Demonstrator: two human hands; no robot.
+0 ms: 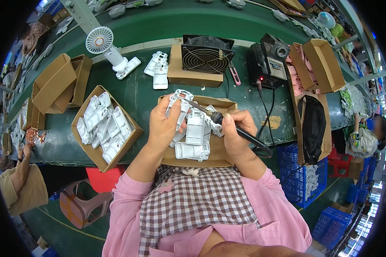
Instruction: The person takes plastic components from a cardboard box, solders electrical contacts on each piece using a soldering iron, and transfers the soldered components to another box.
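The near cardboard tray (223, 159) holds white parts (194, 130), some half hidden beneath others. Above it, the left hand (161, 122) pinches a white housing (182, 112); the right hand (239, 130) grips a soldering iron (217, 117), its tip hard to make out. Left, a carton (132, 141) holds similar pieces (101, 118).

The left grip (162, 122) holds a white casing (184, 109) — the right grip (239, 130) a soldering iron (217, 118) — above a cardboard box (221, 149).

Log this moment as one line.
left hand: holding white plastic part | right hand: holding soldering iron | tip: at part's upper end, contact unclear | carton: white parts inside
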